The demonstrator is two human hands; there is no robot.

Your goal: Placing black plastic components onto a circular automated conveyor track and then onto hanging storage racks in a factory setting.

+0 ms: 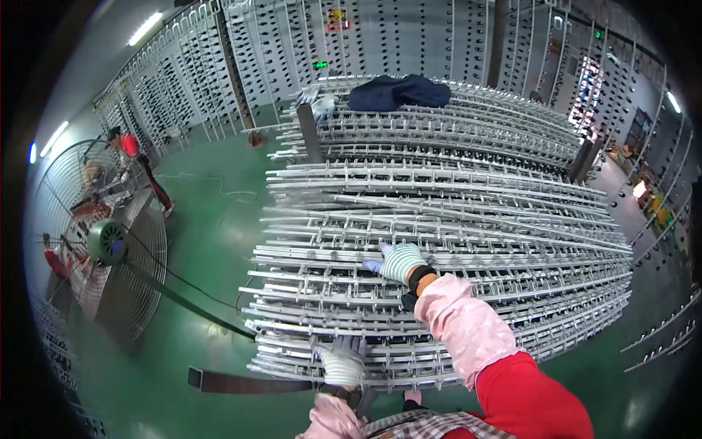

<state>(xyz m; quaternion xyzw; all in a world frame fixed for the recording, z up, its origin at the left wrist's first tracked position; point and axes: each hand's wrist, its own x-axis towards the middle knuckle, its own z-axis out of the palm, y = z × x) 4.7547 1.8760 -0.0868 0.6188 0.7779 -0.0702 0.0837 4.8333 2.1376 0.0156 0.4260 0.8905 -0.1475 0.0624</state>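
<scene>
A broad stack of silvery metal racks (439,179), made of long rods with short cross pegs, spreads out in front of me. My right hand (401,262), in a white-and-green striped glove with grey-violet fingertips, reaches to the middle of the stack. Its fingers are apart and touch the rods. Nearer to me, my left hand (341,362), in a similar glove, lies at the front left of the stack. Its fingers stretch over the rods with the thumb apart. The rods' undersides are hidden.
Left of the stack stands a large fan (108,241) with a wire cage. Another person (139,164) in red is beyond it. Dark upright posts (309,133) flank the stack, and dark blue cloth (398,93) lies on its far side. A flat metal bar (248,383) juts out front left.
</scene>
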